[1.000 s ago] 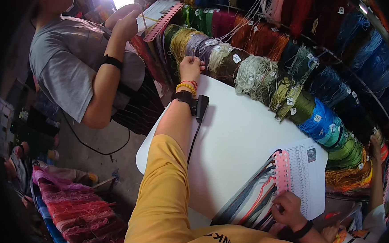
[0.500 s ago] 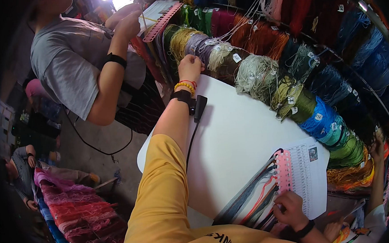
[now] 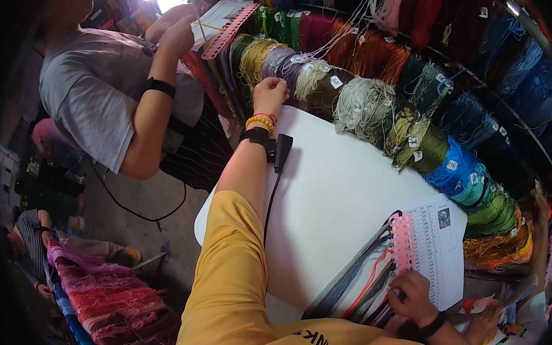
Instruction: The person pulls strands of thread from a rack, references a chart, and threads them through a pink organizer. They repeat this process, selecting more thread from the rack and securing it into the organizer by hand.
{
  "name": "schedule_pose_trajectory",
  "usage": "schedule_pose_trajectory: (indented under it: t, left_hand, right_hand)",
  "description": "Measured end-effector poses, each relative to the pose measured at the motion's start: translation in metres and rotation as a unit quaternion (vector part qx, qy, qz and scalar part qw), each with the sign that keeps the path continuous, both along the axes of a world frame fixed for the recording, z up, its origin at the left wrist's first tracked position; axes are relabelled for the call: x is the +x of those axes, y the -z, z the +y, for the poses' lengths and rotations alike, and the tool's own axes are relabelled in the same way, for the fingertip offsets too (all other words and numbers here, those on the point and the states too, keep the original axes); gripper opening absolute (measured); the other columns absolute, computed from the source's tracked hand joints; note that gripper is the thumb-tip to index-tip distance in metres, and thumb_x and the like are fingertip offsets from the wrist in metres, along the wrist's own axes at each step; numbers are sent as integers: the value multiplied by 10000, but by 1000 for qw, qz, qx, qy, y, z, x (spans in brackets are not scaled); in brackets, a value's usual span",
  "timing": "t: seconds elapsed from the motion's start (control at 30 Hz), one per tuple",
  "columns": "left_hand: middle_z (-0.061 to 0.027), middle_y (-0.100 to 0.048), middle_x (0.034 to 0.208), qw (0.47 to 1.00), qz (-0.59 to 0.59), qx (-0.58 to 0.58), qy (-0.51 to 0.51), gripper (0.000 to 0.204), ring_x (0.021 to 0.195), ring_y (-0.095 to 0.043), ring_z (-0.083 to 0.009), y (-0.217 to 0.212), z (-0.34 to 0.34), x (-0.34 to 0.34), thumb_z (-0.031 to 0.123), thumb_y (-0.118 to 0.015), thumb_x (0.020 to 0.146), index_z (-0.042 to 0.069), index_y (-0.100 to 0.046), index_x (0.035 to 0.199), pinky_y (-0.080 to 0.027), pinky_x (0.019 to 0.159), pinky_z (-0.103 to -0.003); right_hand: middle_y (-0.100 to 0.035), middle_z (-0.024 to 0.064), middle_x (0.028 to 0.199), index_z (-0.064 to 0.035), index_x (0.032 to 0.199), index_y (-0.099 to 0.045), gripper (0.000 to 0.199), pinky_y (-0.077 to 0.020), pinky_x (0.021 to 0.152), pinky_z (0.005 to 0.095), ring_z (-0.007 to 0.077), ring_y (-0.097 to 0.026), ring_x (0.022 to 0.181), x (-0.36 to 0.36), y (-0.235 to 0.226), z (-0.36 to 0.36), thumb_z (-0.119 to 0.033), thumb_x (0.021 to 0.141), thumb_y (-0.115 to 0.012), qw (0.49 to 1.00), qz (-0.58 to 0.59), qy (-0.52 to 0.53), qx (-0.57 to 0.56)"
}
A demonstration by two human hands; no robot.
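My left hand (image 3: 271,95) reaches far forward, its fingers pinched together beside the lavender thread skein (image 3: 279,63) on the rack. Whatever lies in that pinch is too small to make out. Low on the right, my right hand (image 3: 414,299) is closed, thumb against fingers, at the near end of a pink punched thread card (image 3: 403,239); what it grips, if anything, is hidden. Grey, white, dark and coral thread strands (image 3: 358,281) trail leftward from the card's holes. Under the card lies a printed sheet (image 3: 444,251) on the white table (image 3: 326,169).
Tagged skeins in many colours, among them a blue skein (image 3: 450,165), line the table's curved far side. A co-worker in a grey shirt (image 3: 91,95) stands left, near another pink card (image 3: 232,29). Red and pink skeins (image 3: 113,302) hang lower left. Another person's hand (image 3: 484,324) shows lower right.
Both my hands stay nearly where they were. The grey-shirted co-worker's arm and body shift slightly left. At the lower right, another person's hand has moved a little.
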State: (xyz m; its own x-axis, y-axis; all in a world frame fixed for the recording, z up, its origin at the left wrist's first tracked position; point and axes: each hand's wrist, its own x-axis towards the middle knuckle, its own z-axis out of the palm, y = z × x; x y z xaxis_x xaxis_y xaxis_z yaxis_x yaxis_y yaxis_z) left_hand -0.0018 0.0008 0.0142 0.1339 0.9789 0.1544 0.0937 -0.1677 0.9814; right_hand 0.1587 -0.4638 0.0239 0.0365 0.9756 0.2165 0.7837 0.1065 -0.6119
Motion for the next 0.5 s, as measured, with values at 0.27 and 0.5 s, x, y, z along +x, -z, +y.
schedule_pose_trajectory:
  t: [0.27,0.5]
  left_hand:
    - [-100,-605,652,1000,-21,-12,2,148,538,-592,-149,-3,-1,-1,100,-499,812,-37,-542,845,-467,479,-239]
    - [-110,-612,675,998,-42,-42,12,147,542,-601,-159,-4,2,-3,99,-475,832,-30,-525,882,-469,471,-234]
  right_hand:
    - [-522,68,633,-76,679,-541,136,-415,479,318,241,-516,542,0,-1,0,-60,568,-620,1000,-8,-3,0]
    - [-514,69,626,-75,694,-537,145,-413,477,319,242,-512,536,1,-1,1,-55,578,-622,1000,-6,-10,9]
